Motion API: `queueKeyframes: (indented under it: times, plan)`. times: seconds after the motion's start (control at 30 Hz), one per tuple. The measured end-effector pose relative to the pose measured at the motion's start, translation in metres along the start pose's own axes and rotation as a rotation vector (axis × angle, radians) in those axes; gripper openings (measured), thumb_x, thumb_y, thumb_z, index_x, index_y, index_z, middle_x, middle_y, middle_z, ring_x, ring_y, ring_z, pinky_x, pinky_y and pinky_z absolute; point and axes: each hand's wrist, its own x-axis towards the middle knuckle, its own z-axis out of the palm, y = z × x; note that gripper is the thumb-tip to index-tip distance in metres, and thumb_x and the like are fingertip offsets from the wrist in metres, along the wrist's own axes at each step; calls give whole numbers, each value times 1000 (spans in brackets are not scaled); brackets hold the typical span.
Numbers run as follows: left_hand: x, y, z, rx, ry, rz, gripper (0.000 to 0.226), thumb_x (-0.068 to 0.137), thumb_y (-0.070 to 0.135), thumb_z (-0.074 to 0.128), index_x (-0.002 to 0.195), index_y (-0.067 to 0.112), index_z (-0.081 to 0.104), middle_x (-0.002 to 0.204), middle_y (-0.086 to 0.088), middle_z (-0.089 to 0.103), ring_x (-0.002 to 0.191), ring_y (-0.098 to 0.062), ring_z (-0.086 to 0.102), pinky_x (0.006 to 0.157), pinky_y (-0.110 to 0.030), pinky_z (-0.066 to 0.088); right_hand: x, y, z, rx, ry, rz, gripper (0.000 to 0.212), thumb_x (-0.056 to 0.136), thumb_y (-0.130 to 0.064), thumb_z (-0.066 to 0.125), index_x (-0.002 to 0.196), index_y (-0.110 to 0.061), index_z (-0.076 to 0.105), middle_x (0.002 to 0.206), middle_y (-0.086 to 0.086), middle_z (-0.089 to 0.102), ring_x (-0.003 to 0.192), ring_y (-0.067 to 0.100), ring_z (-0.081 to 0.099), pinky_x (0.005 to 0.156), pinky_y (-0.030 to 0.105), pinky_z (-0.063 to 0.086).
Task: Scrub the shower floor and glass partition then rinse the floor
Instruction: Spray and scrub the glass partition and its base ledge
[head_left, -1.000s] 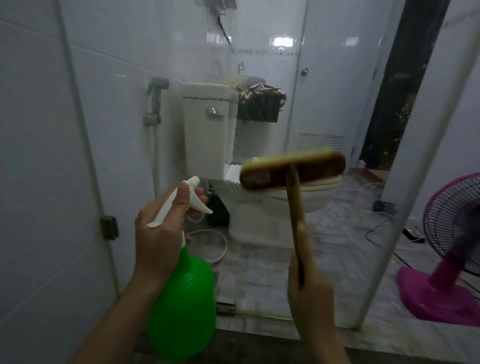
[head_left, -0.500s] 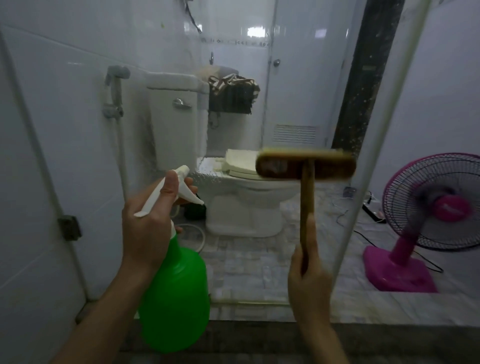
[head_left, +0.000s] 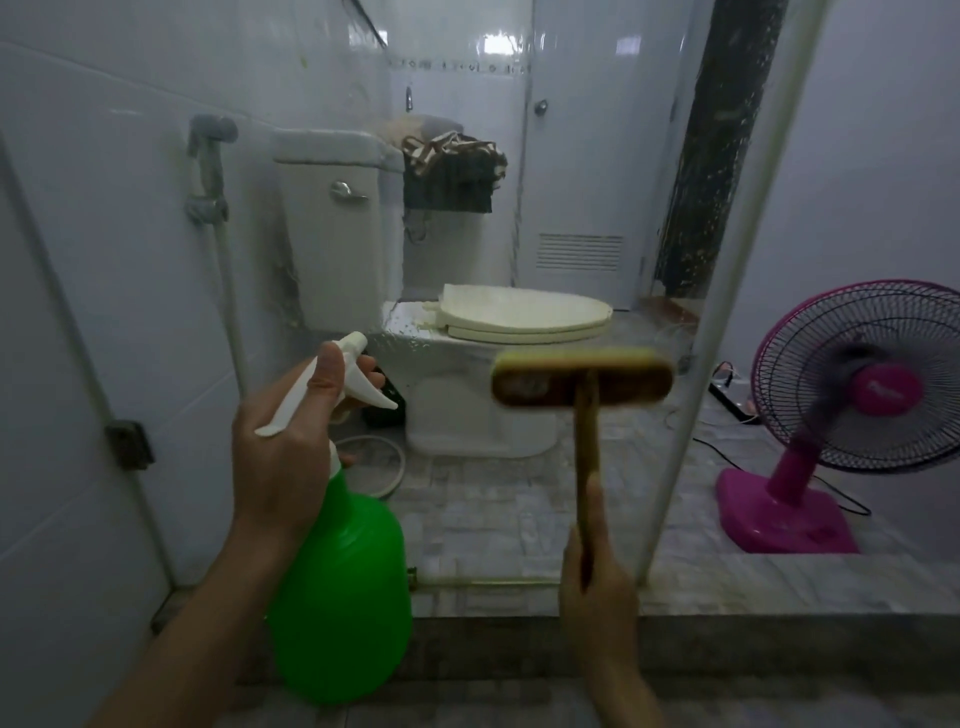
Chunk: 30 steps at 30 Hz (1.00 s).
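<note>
Grips the green spray bottle (head_left: 343, 597) at its neck with the left hand (head_left: 280, 457), nozzle turned toward the glass partition (head_left: 587, 156). Clenches the wooden handle of the brush (head_left: 582, 384) with the right hand (head_left: 597, 587), low and near, and holds the blurred brush head up at the glass, just right of the bottle. Cannot tell if the bristles truly touch. Shows the shower floor (head_left: 467, 706) only as a dark strip at the near edge.

Probably risks a slip on the tile once wet, with both hands busy. May knock the hard wooden head against the glass or its right edge if pushed too strongly. May also send spray past that edge onto the pink fan (head_left: 857, 384) and the cables on the far right floor. Could drop the bottle from a soapy grip.

Counts one bottle, one brush, one glass panel, one toilet (head_left: 483, 405) behind it, one fan, two hands.
</note>
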Motion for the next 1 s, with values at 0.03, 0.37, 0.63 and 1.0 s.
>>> queueKeyframes:
  times: [0.03,0.37,0.63,1.0]
  plan:
    - [-1,-2,-3,12,-1,-1,29,97,44,49,90,33,75,89,4,78,92,-21,73,67,-28,60,-20,3,2,-16,-63,26,62,98,-32,39,146,-53,6,52,-8,42,40,10,42,39,38,46]
    - [-11,-10,-25,54,36,-25,26,98,45,46,99,39,71,90,13,77,93,-13,73,47,-19,52,46,-41,30,-80,-35,-274,55,102,-24,37,151,-34,12,56,-2,40,40,14,35,36,27,34]
    - [-20,-24,-54,84,39,-47,31,93,51,46,104,35,70,95,7,77,95,-12,73,41,-21,49,-18,-38,51,-98,-157,-158,65,100,-24,41,151,-41,4,55,-4,41,39,14,36,37,26,29]
    - [-47,-63,-81,158,119,-44,35,97,41,43,83,55,72,91,12,76,88,-15,73,43,-21,48,-55,-33,71,-192,-378,-141,85,92,-15,59,151,-41,4,53,-3,40,34,14,31,35,21,18]
